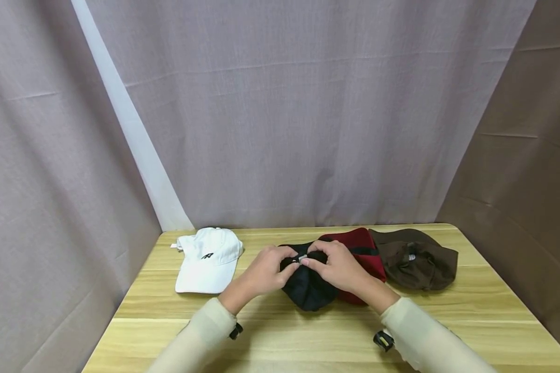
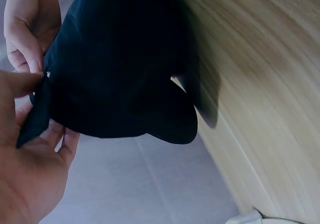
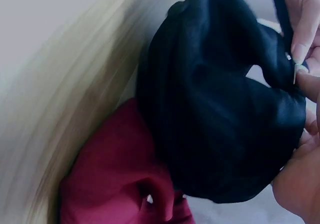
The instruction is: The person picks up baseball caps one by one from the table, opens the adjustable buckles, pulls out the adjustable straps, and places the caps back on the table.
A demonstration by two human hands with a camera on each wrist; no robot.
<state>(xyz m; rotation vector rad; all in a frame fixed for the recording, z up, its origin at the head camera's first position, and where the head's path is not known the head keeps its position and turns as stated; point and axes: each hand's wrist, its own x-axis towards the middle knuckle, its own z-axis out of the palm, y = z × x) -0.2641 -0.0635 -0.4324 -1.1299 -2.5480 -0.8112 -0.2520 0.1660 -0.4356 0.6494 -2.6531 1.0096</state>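
A black baseball cap (image 1: 310, 292) is in both hands near the middle of the table. My left hand (image 1: 267, 268) pinches one end of its back strap (image 2: 37, 109) between thumb and fingers. Opposite it, my right hand (image 1: 339, 267) pinches the strap's other side at a small metal buckle (image 3: 296, 74). The two thumbs nearly meet there. In the right wrist view the rear opening shows as a gap below the strap. The left wrist view has the cap's brim pointing away from the hands.
A red cap (image 1: 357, 239) with a black strap lies just right of the black one, partly behind my right hand. Beside it rests a dark brown cap (image 1: 420, 267). On the left a white cap (image 1: 214, 259) sits on the wooden table (image 1: 289, 344). Grey curtains (image 1: 298, 129) hang behind.
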